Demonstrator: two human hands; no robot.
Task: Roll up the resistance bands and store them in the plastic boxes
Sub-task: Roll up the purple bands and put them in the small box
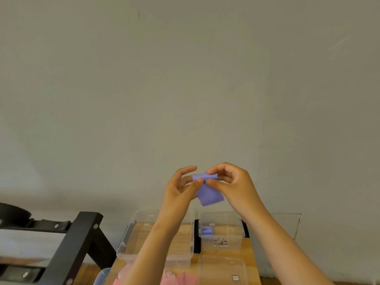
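In the head view, a purple resistance band [208, 189] is held in the air in front of a plain wall [185, 79], above the boxes and well clear of them. Its rolled part is uppermost, and the long axis of the roll runs level from left to right. The unrolled tail hangs down from it and points slightly to the right.

The band is pinched at the roll by the left hand [181, 190] and by the right hand [232, 186]. The two hands are brought close together, with thumbs and fingertips curled onto the roll from either end.

Below, on a wooden table [251, 258], a large clear box [131, 233] is seen on the left and a small clear box [236, 237] just beside it on the right. Purple rolls [206, 231] lie in the small box. A label [221, 242] is stuck on its front wall, but its writing is too blurred to be read. A clear lid [218, 266] lies flat nearer the camera, with a small unreadable sticker [235, 277]. Pink bands [178, 279] are cut off by the bottom edge. A black rack [78, 243] stands at the left.
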